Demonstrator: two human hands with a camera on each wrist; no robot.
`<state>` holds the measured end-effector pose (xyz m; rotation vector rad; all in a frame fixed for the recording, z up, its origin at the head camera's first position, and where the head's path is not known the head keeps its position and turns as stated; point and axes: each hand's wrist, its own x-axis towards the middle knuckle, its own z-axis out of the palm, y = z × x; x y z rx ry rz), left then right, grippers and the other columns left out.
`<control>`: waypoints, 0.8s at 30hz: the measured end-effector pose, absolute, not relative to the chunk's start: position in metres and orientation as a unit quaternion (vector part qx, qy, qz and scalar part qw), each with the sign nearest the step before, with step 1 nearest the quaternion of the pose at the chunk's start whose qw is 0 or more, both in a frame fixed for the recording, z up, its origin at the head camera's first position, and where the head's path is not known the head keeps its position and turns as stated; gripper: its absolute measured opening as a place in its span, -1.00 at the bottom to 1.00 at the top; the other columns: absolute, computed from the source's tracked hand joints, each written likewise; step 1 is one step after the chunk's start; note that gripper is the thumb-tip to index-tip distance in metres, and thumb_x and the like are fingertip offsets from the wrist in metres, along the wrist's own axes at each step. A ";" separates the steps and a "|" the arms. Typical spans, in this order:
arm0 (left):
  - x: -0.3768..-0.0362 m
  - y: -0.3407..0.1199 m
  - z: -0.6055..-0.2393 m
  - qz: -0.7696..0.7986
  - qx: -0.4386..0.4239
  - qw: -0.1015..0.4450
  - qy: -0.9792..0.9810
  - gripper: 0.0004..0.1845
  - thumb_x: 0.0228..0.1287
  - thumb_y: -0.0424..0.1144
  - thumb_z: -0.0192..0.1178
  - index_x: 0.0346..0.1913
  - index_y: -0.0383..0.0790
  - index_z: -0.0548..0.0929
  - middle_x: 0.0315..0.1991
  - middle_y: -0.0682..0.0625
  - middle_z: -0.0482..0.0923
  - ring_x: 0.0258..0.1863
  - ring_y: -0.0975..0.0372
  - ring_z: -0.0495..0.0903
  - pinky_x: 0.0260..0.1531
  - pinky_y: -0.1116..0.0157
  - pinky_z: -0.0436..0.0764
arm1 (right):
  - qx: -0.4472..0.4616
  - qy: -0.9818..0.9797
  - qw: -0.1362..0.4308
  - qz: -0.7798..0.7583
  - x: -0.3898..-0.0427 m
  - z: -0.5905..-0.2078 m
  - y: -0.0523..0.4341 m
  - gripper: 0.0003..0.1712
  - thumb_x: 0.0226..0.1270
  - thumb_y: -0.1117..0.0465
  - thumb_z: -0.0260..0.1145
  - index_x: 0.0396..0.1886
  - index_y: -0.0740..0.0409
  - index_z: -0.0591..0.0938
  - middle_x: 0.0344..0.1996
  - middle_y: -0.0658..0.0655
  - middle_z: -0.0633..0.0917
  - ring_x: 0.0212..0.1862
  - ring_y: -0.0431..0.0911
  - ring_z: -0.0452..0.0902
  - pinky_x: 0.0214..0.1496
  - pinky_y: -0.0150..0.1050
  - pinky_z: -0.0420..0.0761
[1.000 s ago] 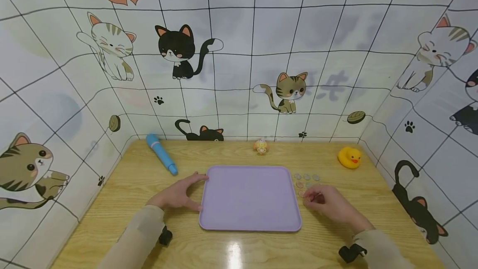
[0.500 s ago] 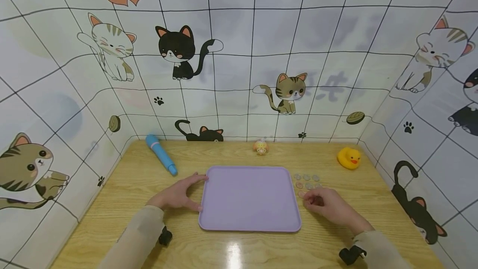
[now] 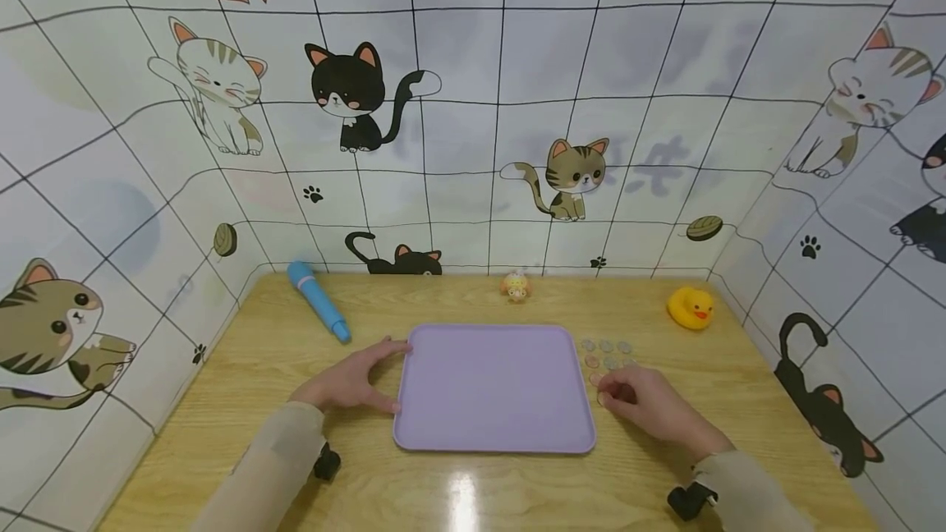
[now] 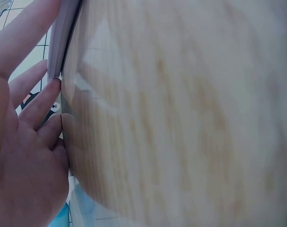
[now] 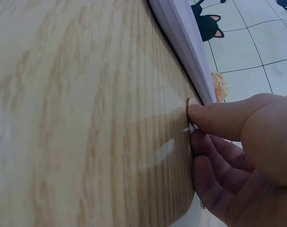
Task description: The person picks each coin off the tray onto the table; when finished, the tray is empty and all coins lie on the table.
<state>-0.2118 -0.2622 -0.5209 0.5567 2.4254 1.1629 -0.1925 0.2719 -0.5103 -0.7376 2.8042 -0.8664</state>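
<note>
A lilac tray (image 3: 495, 388) lies flat on the wooden table. My left hand (image 3: 347, 380) is at its left rim, thumb and fingers spread and touching the edge; in the left wrist view the fingers (image 4: 39, 101) are extended beside the tray's side. To the right of the tray, small coins (image 3: 606, 346) lie in short rows. At the near end of these rows is my right hand (image 3: 654, 407), its fingers curled. The right wrist view has its thumb on a copper-coloured coin (image 5: 191, 102), pinched at the table surface; the index fingertip is hidden.
A blue microphone-shaped toy (image 3: 319, 302) lies at the back left. Behind the tray sits a small figurine (image 3: 516, 286), and a yellow rubber duck (image 3: 691, 308) is at the back right. Walls with cat drawings enclose the table's back and sides.
The head view has shifted slightly. Both hands stay nearly in place; a coin's edge now shows by my right fingertips, just below the row's nearest coin.
</note>
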 end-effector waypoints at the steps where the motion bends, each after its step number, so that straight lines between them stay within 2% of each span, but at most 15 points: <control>1: -0.212 -0.262 -0.520 0.416 0.200 0.197 0.865 0.09 0.02 0.05 0.67 0.61 0.14 0.30 0.72 -0.16 -0.09 0.70 -0.15 -0.31 0.55 -0.36 -0.21 | -0.243 0.925 0.056 -0.285 -0.193 -0.510 0.272 -0.95 0.44 0.18 0.46 -0.16 -0.02 0.77 -0.37 -0.21 0.68 -0.34 -0.36 0.50 -0.29 -0.35 0.60; 16: -0.215 -0.264 -0.522 0.416 0.203 0.196 0.865 0.09 0.03 0.03 0.67 0.62 0.10 0.30 0.72 -0.19 -0.09 0.69 -0.20 -0.32 0.54 -0.38 -0.19 | -0.234 0.931 0.049 -0.277 -0.193 -0.510 0.269 -0.93 0.42 0.11 0.49 -0.23 -0.03 0.75 -0.41 -0.20 0.65 -0.37 -0.36 0.49 -0.32 -0.36 0.59; 24: -0.214 -0.264 -0.522 0.415 0.200 0.201 0.864 0.09 0.02 0.04 0.67 0.62 0.12 0.31 0.72 -0.16 -0.09 0.70 -0.16 -0.31 0.56 -0.36 -0.19 | -0.231 0.931 0.049 -0.279 -0.191 -0.511 0.268 -0.91 0.41 0.11 0.50 -0.24 -0.03 0.74 -0.41 -0.19 0.64 -0.37 -0.35 0.49 -0.31 -0.36 0.59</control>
